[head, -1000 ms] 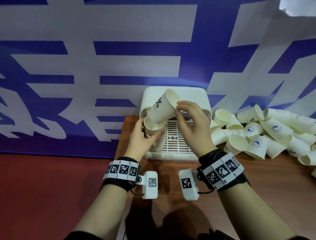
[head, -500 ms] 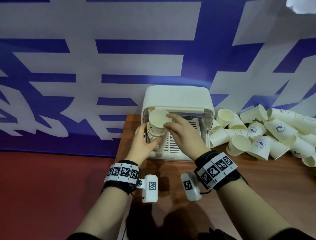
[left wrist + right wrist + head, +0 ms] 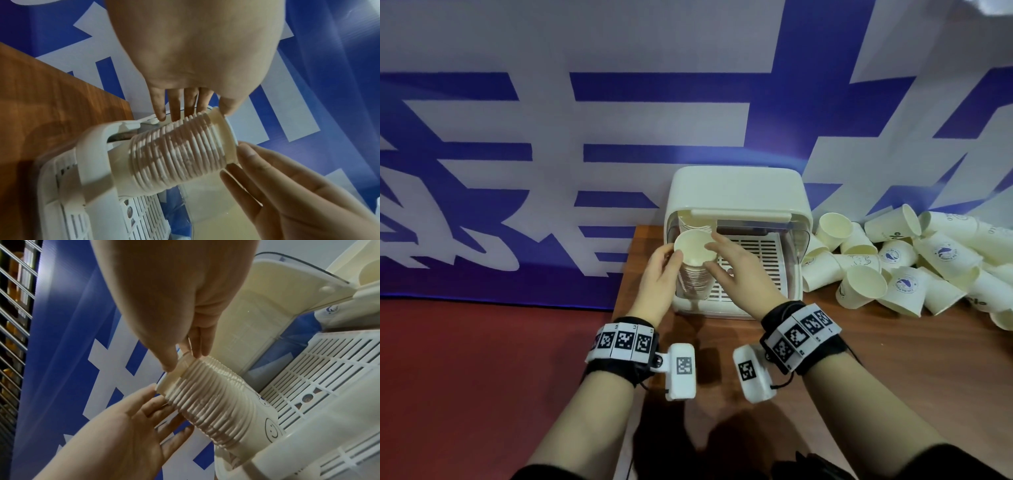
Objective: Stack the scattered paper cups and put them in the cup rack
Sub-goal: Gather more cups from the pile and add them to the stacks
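A newly added top paper cup point(image 3: 693, 247) now sits nested on the stack point(image 3: 694, 279) in the cup rack point(image 3: 736, 192), left hand point(image 3: 659, 279) and right hand point(image 3: 739, 270) loosening, fingers relaxed, holding nothing.

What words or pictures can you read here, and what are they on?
"olo", perhaps, partly hidden: on a tipped loose cup.
Smiley face, no words: lowest cup of the stack.
Round blue logos on other loose cups: too small.
Banner: huge blue strokes, cut off, unreadable.
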A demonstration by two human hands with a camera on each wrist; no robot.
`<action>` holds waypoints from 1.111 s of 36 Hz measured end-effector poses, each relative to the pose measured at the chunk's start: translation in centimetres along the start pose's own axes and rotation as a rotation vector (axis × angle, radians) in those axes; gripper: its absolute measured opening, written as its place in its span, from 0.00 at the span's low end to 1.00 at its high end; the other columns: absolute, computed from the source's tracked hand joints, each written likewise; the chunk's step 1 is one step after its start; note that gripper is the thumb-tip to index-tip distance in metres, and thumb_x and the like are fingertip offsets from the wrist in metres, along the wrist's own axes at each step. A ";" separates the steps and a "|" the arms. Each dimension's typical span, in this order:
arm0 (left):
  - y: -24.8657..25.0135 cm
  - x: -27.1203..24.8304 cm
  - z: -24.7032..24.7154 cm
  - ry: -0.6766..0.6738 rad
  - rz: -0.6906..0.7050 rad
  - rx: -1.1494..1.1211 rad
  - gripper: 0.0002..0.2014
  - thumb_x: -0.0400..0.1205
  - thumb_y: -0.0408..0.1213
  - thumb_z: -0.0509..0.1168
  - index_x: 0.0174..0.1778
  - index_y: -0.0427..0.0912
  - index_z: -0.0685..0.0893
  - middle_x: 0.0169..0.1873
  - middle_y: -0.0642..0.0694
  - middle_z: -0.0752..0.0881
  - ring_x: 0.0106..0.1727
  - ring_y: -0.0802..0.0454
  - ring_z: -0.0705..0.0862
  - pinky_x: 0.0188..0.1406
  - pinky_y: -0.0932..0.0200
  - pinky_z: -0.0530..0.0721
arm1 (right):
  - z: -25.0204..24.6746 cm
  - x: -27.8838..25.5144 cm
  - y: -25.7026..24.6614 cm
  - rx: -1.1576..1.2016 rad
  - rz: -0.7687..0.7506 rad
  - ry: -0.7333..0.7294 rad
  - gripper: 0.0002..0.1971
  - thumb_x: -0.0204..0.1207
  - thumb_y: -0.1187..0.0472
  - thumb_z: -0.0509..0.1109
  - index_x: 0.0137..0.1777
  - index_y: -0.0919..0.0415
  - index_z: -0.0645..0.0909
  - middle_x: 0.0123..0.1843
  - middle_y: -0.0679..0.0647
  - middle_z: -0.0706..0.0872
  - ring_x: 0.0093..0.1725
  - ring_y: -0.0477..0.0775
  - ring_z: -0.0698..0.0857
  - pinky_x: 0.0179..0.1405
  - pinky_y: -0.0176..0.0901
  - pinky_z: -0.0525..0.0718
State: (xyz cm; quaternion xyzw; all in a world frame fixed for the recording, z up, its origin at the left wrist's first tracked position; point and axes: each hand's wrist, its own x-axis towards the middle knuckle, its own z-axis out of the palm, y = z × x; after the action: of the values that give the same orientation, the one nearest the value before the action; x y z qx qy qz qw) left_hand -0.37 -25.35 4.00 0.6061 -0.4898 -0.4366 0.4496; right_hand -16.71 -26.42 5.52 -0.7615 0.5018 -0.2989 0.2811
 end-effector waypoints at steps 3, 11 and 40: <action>-0.3 0.1 0.0 -0.001 0.017 0.002 0.14 0.88 0.42 0.57 0.68 0.48 0.76 0.54 0.58 0.81 0.55 0.64 0.80 0.44 0.78 0.76 | 0.4 0.1 0.5 -0.056 -0.002 0.013 0.20 0.81 0.57 0.67 0.71 0.61 0.75 0.79 0.56 0.70 0.78 0.52 0.69 0.76 0.41 0.65; -0.8 0.3 0.0 -0.007 0.034 0.061 0.15 0.88 0.42 0.57 0.69 0.46 0.75 0.55 0.53 0.82 0.54 0.64 0.80 0.42 0.82 0.75 | 0.8 0.4 1.4 -0.046 -0.003 0.059 0.21 0.78 0.56 0.71 0.69 0.62 0.77 0.75 0.56 0.75 0.73 0.54 0.74 0.73 0.51 0.72; 3.4 -4.8 10.1 0.005 0.420 0.238 0.11 0.84 0.32 0.61 0.61 0.47 0.78 0.58 0.53 0.79 0.59 0.61 0.78 0.64 0.63 0.76 | -8.3 -12.8 7.5 0.153 0.276 0.155 0.11 0.81 0.60 0.66 0.61 0.58 0.83 0.55 0.45 0.84 0.54 0.40 0.80 0.49 0.14 0.71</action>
State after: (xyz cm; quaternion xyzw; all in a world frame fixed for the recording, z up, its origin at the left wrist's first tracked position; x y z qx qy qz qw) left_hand -11.55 -22.16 5.52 0.5410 -0.6518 -0.2711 0.4571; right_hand -31.36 -18.07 3.32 -0.6364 0.5977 -0.3526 0.3369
